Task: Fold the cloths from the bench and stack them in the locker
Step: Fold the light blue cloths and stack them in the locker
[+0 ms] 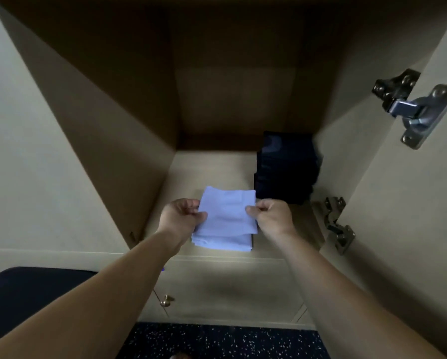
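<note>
Left hand [181,216] and right hand [271,216] pinched folded white cloth [227,216] by side edges, over white pile [222,242] on locker [129,161] shelf, dark stack [284,167] at right, open shelf left.

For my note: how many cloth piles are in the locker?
2: a white pile at the front, and a dark pile behind it, to the right. None seems hidden.

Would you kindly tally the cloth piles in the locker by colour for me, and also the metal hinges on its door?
white cloth pile: 1, its top cloth pinched by the left hand and the right hand
dark navy cloth pile: 1
metal door hinges: 2
Total: 4
</note>
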A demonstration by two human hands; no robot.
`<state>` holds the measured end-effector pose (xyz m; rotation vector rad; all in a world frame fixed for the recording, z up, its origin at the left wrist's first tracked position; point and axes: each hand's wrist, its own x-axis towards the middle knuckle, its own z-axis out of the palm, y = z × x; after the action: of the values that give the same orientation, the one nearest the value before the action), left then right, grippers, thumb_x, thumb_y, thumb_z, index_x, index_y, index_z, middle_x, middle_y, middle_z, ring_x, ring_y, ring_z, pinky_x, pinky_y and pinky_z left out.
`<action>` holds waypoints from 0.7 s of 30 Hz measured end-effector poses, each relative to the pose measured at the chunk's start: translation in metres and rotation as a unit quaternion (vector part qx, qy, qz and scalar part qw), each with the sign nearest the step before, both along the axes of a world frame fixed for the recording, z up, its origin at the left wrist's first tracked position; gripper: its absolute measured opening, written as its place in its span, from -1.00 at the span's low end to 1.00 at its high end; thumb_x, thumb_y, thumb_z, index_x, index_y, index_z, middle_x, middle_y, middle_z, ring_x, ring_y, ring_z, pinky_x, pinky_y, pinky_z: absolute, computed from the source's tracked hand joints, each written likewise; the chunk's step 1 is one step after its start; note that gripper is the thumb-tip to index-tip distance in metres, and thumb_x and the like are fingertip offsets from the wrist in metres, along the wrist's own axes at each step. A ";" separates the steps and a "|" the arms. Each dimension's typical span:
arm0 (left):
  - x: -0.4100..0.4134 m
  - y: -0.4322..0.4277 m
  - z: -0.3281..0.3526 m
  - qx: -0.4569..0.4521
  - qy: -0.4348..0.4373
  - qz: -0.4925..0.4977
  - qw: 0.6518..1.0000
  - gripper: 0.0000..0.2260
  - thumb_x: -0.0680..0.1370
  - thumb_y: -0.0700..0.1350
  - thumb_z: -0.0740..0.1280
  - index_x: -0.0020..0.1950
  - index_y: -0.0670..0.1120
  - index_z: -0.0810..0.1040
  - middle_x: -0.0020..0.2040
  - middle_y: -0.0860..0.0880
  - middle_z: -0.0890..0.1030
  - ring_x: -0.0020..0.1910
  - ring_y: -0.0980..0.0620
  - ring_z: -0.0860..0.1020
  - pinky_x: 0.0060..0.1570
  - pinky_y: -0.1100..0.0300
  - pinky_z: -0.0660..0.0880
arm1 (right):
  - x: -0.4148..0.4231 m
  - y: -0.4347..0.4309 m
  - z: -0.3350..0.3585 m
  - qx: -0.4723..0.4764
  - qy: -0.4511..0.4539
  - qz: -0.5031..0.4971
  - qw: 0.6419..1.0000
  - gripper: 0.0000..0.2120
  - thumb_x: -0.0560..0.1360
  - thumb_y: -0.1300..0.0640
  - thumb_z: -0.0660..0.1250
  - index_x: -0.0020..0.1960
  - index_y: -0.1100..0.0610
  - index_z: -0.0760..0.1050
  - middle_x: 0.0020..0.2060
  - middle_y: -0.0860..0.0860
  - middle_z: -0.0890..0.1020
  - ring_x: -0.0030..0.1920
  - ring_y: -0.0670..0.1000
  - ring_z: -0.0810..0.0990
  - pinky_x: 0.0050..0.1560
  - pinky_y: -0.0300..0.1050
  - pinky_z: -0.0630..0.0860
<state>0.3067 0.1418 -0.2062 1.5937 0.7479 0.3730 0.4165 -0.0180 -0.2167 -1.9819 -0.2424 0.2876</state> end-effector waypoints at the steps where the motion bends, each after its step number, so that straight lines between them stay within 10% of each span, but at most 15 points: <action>1: 0.000 0.002 -0.005 0.006 -0.002 -0.002 1.000 -0.78 0.48 -0.39 0.41 -0.16 -0.06 0.59 -0.21 -0.04 0.65 -0.21 -0.02 0.60 -0.11 0.16 0.53 | -0.001 0.001 -0.005 0.000 0.004 0.003 1.000 -0.90 0.48 0.19 0.42 -0.14 0.23 0.62 -0.15 0.14 0.69 -0.08 0.18 0.65 -0.01 0.07 0.56; 13: -0.001 0.008 -0.040 0.063 -0.005 -0.008 0.998 -0.75 0.47 -0.33 0.45 0.09 -0.13 0.58 -0.16 0.02 0.64 -0.28 0.18 0.60 -0.25 0.39 0.52 | -0.006 0.007 -0.033 -0.009 -0.008 -0.007 1.000 -0.95 0.49 0.19 0.40 -0.16 0.11 0.58 -0.22 0.02 0.66 -0.11 0.11 0.65 -0.06 -0.04 0.55; 18: -0.004 0.005 -0.038 0.201 0.008 -0.029 0.979 -0.71 0.47 -0.25 0.46 0.17 -0.11 0.58 -0.01 -0.01 0.65 -0.04 0.06 0.60 -0.14 0.47 0.42 | -0.008 0.007 -0.035 -0.022 -0.050 -0.024 0.998 -0.89 0.49 0.15 0.39 0.00 0.13 0.60 -0.11 0.02 0.67 -0.06 0.08 0.63 0.00 -0.02 0.56; 21: -0.005 0.005 -0.034 0.400 0.023 -0.091 0.912 -0.66 0.54 -0.13 0.32 0.30 -0.16 0.56 0.26 -0.09 0.57 0.27 -0.06 0.50 0.21 0.43 0.25 | -0.012 0.003 -0.027 -0.133 -0.210 -0.007 0.969 -0.72 0.50 0.13 0.35 0.19 0.13 0.56 0.11 0.07 0.58 0.09 0.11 0.54 0.10 -0.04 0.48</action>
<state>0.3018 0.1466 -0.2401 2.4312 0.4870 0.5476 0.4043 -0.0151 -0.2439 -2.2984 -0.4800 -0.1216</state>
